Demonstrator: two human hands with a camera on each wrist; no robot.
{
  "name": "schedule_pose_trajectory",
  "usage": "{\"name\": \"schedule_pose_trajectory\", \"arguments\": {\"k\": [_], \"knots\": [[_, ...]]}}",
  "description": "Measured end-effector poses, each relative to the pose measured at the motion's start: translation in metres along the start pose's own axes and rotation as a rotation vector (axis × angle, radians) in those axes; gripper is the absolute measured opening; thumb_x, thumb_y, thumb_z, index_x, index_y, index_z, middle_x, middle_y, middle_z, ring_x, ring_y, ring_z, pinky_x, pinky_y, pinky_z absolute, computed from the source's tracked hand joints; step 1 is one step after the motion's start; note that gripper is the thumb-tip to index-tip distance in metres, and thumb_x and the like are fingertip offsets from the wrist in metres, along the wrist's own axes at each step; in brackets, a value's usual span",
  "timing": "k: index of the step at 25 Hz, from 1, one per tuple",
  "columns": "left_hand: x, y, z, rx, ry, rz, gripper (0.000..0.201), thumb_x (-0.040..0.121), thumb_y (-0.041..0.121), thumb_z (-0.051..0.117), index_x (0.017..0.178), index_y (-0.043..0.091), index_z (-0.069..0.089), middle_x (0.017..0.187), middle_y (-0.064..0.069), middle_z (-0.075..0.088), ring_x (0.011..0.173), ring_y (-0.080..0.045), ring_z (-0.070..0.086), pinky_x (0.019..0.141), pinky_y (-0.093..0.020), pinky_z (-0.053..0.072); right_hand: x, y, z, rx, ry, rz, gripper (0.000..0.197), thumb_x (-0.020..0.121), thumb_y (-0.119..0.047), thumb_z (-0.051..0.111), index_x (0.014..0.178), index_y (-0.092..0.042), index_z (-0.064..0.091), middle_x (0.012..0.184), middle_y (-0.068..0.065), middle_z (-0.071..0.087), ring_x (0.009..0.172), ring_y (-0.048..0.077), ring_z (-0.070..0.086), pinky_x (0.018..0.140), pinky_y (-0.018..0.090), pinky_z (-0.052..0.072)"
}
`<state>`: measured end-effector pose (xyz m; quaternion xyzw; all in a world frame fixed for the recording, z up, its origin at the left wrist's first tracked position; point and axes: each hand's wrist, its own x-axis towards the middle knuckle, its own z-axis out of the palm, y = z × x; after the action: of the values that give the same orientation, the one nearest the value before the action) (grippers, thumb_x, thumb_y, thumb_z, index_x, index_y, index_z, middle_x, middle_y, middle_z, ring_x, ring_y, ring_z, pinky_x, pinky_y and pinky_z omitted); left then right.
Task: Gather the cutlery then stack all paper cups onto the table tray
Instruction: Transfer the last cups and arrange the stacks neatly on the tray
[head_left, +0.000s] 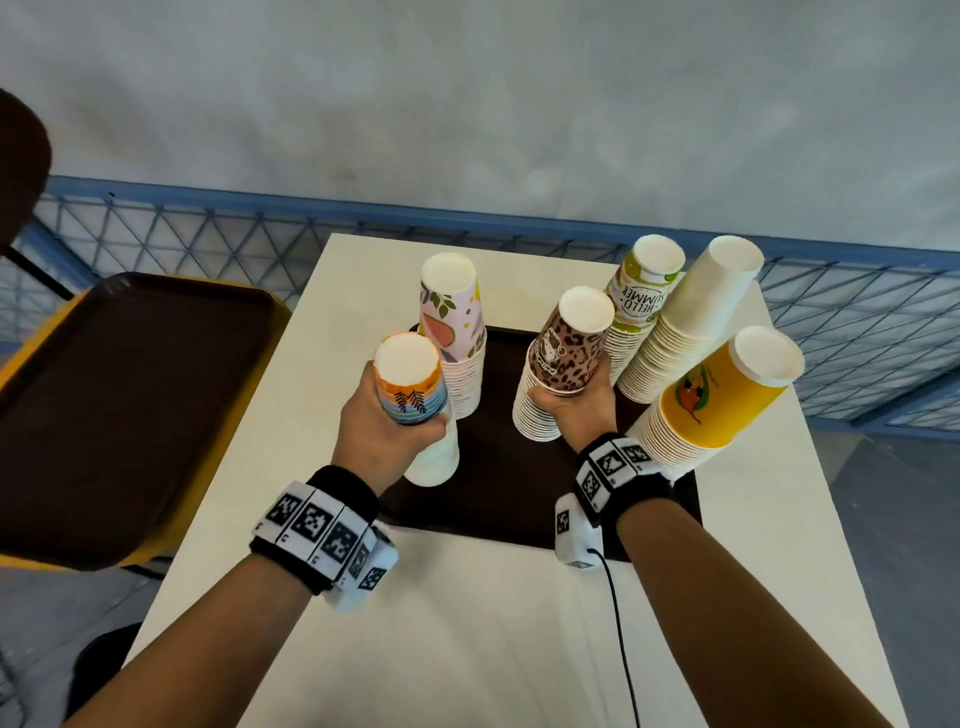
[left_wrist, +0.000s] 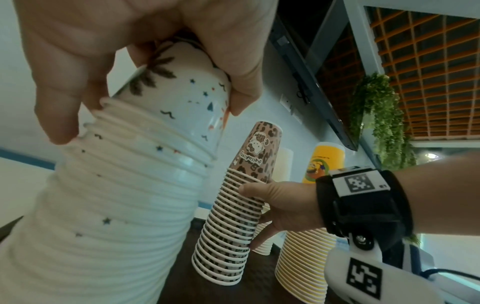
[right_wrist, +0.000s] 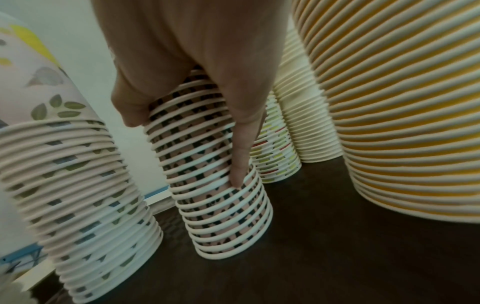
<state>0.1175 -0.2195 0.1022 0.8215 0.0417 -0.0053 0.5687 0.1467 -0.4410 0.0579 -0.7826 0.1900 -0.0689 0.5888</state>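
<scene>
I see a white bench (head_left: 467, 623) with a dark brown tray (head_left: 498, 483) lying flat on its far half. Six stacks of upturned paper cups stand on that tray: a white confetti-print stack (head_left: 431, 457) at the near left, a pink leaf-print stack (head_left: 457, 353) behind it, a leopard-print stack (head_left: 550, 384) in the middle, a green-lettered stack (head_left: 634, 306) and a plain white stack (head_left: 685, 332) at the back right, and a yellow stack (head_left: 696, 410) at the near right.
</scene>
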Motion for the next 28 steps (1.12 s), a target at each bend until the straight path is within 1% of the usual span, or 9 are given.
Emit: {"name": "schedule_pose_trajectory", "arguments": {"k": [3, 5, 9, 12, 14, 17, 20, 24, 28], "knots": [[0.008, -0.005, -0.002, -0.001, 0.005, -0.002, 0.078, 0.062, 0.003, 0.081, 0.129, 0.017, 0.044, 0.107, 0.006, 0.057, 0.097, -0.006, 0.055, 0.068, 0.008, 0.039, 0.019, -0.007, 0.011, 0.001, 0.009, -0.026, 0.087, 0.064, -0.002, 0.08, 0.136, -0.009, 0.031, 0.133, 0.008, 0.05, 0.122, 0.02, 0.049, 0.097, 0.02, 0.033], [0.01, -0.008, -0.003, -0.001, -0.004, 0.008, 0.077, 0.062, 0.003, 0.081, 0.128, 0.018, 0.044, 0.106, 0.007, 0.058, 0.094, -0.002, 0.058, 0.07, 0.008, 0.039, 0.03, -0.01, 0.017, 0.019, 0.021, -0.038, 0.087, 0.064, -0.001, 0.08, 0.136, -0.008, 0.032, 0.134, 0.008, 0.05, 0.119, 0.016, 0.048, 0.097, 0.018, 0.031], [0.013, -0.012, -0.003, -0.027, -0.025, 0.009, 0.077, 0.061, 0.006, 0.082, 0.127, 0.021, 0.044, 0.103, 0.018, 0.058, 0.09, 0.02, 0.055, 0.072, 0.005, 0.042, 0.031, -0.009, 0.022, -0.016, 0.042, -0.024, 0.089, 0.068, -0.006, 0.078, 0.141, -0.01, 0.027, 0.139, 0.007, 0.045, 0.127, 0.017, 0.043, 0.101, 0.018, 0.028], [0.012, -0.016, -0.001, -0.067, -0.035, -0.016, 0.08, 0.058, 0.017, 0.083, 0.125, 0.033, 0.042, 0.109, 0.018, 0.059, 0.097, 0.015, 0.057, 0.08, 0.0, 0.045, 0.011, 0.005, 0.026, -0.02, 0.114, 0.097, 0.083, 0.071, -0.01, 0.076, 0.139, -0.006, 0.029, 0.141, 0.013, 0.042, 0.131, 0.025, 0.041, 0.106, 0.028, 0.033], [0.011, -0.017, 0.0, -0.073, -0.033, -0.033, 0.078, 0.058, 0.019, 0.083, 0.119, 0.042, 0.04, 0.11, 0.02, 0.059, 0.099, 0.011, 0.058, 0.08, -0.001, 0.045, -0.009, 0.015, 0.032, -0.102, 0.174, 0.172, 0.064, 0.072, -0.014, 0.074, 0.126, -0.002, 0.042, 0.132, 0.018, 0.046, 0.12, 0.029, 0.047, 0.098, 0.032, 0.038], [0.01, -0.023, 0.0, -0.01, -0.071, -0.052, 0.077, 0.06, 0.014, 0.084, 0.121, 0.032, 0.04, 0.113, 0.013, 0.059, 0.1, -0.001, 0.058, 0.083, -0.006, 0.046, -0.027, 0.013, 0.049, -0.117, 0.0, 0.134, 0.046, 0.076, -0.017, 0.072, 0.116, -0.006, 0.052, 0.122, 0.018, 0.056, 0.105, 0.025, 0.056, 0.091, 0.033, 0.047], [0.008, -0.031, -0.002, 0.005, -0.078, -0.073, 0.083, 0.061, 0.015, 0.084, 0.13, 0.023, 0.039, 0.119, 0.007, 0.058, 0.106, -0.008, 0.056, 0.08, -0.007, 0.042, -0.021, -0.008, 0.065, -0.136, -0.173, 0.002, 0.067, 0.078, -0.021, 0.072, 0.135, -0.01, 0.04, 0.14, 0.009, 0.046, 0.127, 0.023, 0.045, 0.105, 0.033, 0.04], [0.01, -0.035, -0.003, -0.007, -0.074, -0.085, 0.082, 0.061, 0.012, 0.083, 0.13, 0.022, 0.04, 0.117, 0.007, 0.059, 0.105, -0.009, 0.057, 0.075, -0.002, 0.04, 0.001, -0.023, 0.086, -0.118, -0.201, -0.032, 0.109, 0.062, -0.035, 0.083, 0.147, -0.02, 0.016, 0.152, 0.008, 0.031, 0.141, 0.023, 0.028, 0.116, 0.043, 0.028], [0.011, -0.035, -0.003, -0.003, -0.078, -0.096, 0.081, 0.061, 0.009, 0.083, 0.129, 0.023, 0.04, 0.114, 0.007, 0.059, 0.099, -0.006, 0.057, 0.069, 0.006, 0.04, 0.011, -0.027, 0.104, -0.01, -0.214, 0.006, 0.107, 0.053, -0.032, 0.087, 0.141, -0.024, 0.026, 0.136, 0.004, 0.052, 0.124, 0.019, 0.051, 0.105, 0.038, 0.043]]}}
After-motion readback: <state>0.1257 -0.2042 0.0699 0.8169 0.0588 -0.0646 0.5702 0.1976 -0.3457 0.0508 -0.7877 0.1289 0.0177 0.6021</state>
